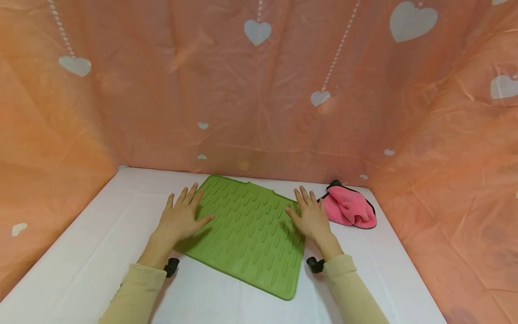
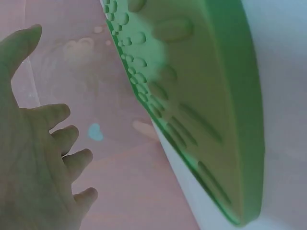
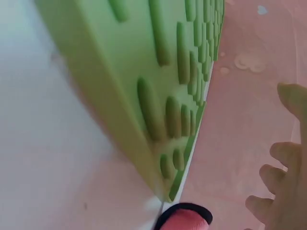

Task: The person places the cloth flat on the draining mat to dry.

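Head view | green mat (image 1: 243, 234) between and below left hand (image 1: 180, 218) and right hand (image 1: 310, 219) | both outspread, free

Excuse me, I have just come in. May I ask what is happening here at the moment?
A person has the left hand and right hand spread, apparently raised over the two side edges of a green ridged mat. Neither hand grips it. The mat lies flat and at an angle on a white tabletop. A crumpled pink cloth with black edging lies just beyond the right hand, and nobody is holding it.
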`<state>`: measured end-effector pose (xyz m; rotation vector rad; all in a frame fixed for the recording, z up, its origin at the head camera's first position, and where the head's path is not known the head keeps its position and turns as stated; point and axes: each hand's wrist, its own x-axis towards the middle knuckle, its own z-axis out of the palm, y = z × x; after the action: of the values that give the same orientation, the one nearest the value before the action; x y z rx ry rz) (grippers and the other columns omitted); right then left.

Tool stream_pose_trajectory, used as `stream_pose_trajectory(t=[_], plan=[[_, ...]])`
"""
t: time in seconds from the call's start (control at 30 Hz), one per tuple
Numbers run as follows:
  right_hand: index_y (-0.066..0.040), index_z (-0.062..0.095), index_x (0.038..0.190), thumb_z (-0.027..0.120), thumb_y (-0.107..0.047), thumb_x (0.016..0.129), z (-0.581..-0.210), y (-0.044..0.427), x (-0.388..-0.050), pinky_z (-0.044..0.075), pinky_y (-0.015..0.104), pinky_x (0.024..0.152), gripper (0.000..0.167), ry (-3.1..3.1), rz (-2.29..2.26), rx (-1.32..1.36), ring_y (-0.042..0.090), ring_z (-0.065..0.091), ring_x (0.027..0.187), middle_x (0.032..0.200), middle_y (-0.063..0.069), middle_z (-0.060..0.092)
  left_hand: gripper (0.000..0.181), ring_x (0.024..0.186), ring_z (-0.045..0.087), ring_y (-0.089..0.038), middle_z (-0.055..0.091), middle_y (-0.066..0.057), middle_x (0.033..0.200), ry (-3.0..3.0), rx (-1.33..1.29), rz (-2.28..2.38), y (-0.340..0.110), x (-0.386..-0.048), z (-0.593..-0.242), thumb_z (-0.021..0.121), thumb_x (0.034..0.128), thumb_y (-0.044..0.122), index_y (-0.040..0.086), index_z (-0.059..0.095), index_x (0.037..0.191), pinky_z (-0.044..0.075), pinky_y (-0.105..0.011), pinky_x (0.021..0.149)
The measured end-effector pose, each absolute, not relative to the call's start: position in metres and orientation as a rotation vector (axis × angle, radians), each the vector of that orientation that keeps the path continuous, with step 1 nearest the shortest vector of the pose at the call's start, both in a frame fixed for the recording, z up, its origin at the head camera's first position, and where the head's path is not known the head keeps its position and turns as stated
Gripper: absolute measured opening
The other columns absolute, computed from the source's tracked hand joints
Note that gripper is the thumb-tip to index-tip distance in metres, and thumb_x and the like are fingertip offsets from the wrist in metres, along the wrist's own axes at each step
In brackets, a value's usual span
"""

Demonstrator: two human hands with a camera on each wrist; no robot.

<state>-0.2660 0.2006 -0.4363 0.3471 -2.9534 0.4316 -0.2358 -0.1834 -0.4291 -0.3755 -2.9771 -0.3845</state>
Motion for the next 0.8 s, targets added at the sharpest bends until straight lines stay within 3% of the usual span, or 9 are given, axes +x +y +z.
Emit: stream_pose_trajectory(t=[0.3,0.5,0.8], plan=[[-0.004,0.031,0.163,0.057,-0.046,0.104,-0.429,0.228,-0.261,0.011,0.069,0.122,0.077,-2.848,0.488,0.3,0.048,0.02,0.154,0.169,0.02,0.025,0.091,0.154,0.02,-0.049,0.017,-0.021,0.171,-2.954,-0.434,-0.341,-0.189,-0.223,-0.42,0.059,0.0998,0.059,0.002,0.027,0.163,0.011,-0.073,0.12],[-0.003,0.026,0.164,0.056,-0.048,0.104,-0.424,0.259,-0.264,0.009,0.071,0.121,0.081,-2.863,0.461,0.225,0.049,0.019,0.154,0.171,0.021,0.02,0.091,0.154,0.02,-0.047,0.017,-0.019,0.171,-2.959,-0.458,-0.3,-0.199,-0.211,-0.417,0.059,0.0997,0.059,0.005,0.025,0.165,0.012,-0.072,0.12],[0.002,0.026,0.162,0.055,-0.045,0.104,-0.423,0.303,-0.267,0.007,0.073,0.12,0.08,-2.94,0.375,0.199,0.052,0.015,0.153,0.168,0.028,0.017,0.091,0.151,0.029,-0.047,0.027,-0.02,0.168,-2.927,-0.542,-0.231,-0.218,-0.193,-0.426,0.061,0.0972,0.06,0.002,0.033,0.161,0.021,-0.072,0.117]])
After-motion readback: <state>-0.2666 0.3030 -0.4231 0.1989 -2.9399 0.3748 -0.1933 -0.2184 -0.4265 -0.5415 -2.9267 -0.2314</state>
